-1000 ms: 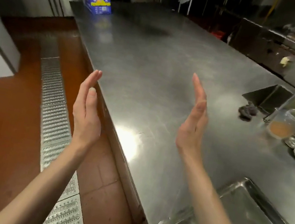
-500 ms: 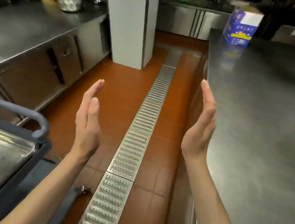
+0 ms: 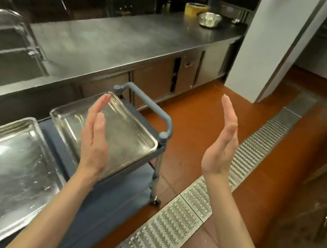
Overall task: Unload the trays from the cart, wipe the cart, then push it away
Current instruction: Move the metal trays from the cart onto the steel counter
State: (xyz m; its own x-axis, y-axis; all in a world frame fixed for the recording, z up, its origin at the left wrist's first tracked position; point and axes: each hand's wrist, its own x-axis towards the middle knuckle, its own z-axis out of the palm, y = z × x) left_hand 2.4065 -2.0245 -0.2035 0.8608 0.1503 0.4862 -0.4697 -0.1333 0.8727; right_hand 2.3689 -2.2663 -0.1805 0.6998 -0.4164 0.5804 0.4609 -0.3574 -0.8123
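Observation:
A blue-grey cart (image 3: 165,124) with a curved handle stands at lower left. Two steel trays lie on its top: a smaller tray (image 3: 132,135) at the handle end and a larger tray (image 3: 1,171) nearer me. My left hand (image 3: 94,140) is raised flat, palm facing right, in front of the smaller tray and above it, holding nothing. My right hand (image 3: 222,143) is raised flat, palm facing left, over the orange floor to the right of the cart, also holding nothing.
A long steel counter (image 3: 115,43) with a sink (image 3: 3,58) and tap runs behind the cart. A metal floor drain grate (image 3: 185,215) crosses the orange tiles. A white pillar (image 3: 268,44) stands ahead right. A steel bowl (image 3: 210,19) sits far back on the counter.
My view has swung left from the steel table to the cart, which now shows both trays. Both hands have kept the same raised, flat, facing pose.

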